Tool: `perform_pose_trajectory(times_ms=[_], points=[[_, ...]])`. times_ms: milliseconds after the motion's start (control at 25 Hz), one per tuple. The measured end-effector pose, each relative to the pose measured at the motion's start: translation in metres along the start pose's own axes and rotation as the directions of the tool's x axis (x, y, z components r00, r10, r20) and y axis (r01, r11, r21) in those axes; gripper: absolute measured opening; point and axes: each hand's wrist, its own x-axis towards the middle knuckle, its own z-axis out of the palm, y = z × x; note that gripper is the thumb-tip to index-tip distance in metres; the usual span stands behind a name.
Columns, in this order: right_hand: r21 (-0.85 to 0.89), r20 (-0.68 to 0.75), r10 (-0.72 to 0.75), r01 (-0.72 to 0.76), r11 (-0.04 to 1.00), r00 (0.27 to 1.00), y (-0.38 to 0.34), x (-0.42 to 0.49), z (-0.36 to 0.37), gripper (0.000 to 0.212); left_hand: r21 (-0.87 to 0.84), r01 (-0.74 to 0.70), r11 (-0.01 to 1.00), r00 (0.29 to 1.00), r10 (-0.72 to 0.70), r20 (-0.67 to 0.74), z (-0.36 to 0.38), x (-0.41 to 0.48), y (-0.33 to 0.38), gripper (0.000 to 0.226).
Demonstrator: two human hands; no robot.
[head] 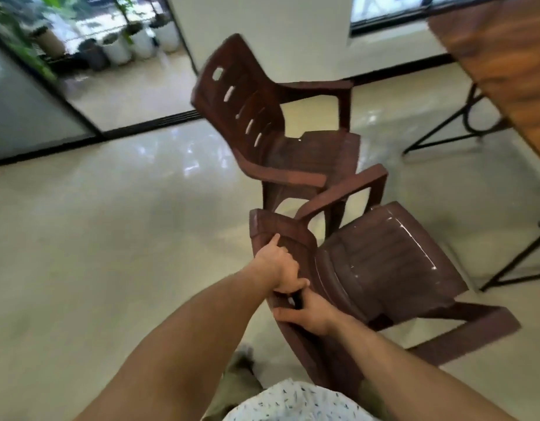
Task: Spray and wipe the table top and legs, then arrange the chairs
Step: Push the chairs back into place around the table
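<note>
Head view: left hand (277, 268) and right hand (308, 316) both clamp the top rim of the near chair (384, 253) backrest, fingers curled over it. The chair is tilted on the floor (110, 238), beside the desk (505, 56) edge, with the far chair (293, 147) just behind. Moulded plastic: probably light, stiff and slightly slick. Best holds are the backrest rim or the armrests.
</note>
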Motion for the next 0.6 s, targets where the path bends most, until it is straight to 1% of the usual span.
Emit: perform_pose_trajectory(times_ms=[80,200,280,360,440,480,560,600], points=[[0.027,-0.034,0.084,-0.083,0.996,0.996,-0.007,0.003,0.0,0.071,-0.003,-0.07,0.998,0.995,0.07,0.077,-0.008,0.01,-0.007,0.079],[0.077,-0.122,0.249,-0.241,0.968,0.961,-0.02,-0.007,0.012,0.07,-0.034,-0.189,0.981,0.975,0.192,0.112,-0.011,0.009,-0.015,0.082],[0.156,-0.258,0.324,-0.292,0.944,0.91,-0.023,-0.016,0.03,0.075,0.003,-0.29,0.957,0.955,0.289,0.067,-0.005,0.002,-0.019,0.083],[0.19,-0.374,0.373,-0.324,0.927,0.849,-0.026,-0.025,0.049,0.081,0.06,-0.344,0.937,0.936,0.347,-0.056,-0.002,-0.006,-0.028,0.082],[0.122,-0.502,0.376,-0.367,0.922,0.779,-0.034,-0.033,0.071,0.086,0.104,-0.388,0.916,0.899,0.401,-0.177,0.006,-0.015,-0.039,0.076],[0.041,-0.569,0.367,-0.421,0.906,0.736,-0.038,-0.037,0.081,0.089,0.123,-0.422,0.898,0.871,0.439,-0.22,0.012,-0.018,-0.045,0.074],[-0.123,-0.726,0.31,-0.559,0.82,0.614,-0.043,-0.039,0.103,0.098,0.171,-0.513,0.841,0.786,0.54,-0.302,0.021,-0.021,-0.058,0.07],[-0.165,-0.789,0.272,-0.617,0.769,0.55,-0.043,-0.037,0.114,0.103,0.196,-0.553,0.81,0.738,0.585,-0.335,0.025,-0.019,-0.064,0.071]])
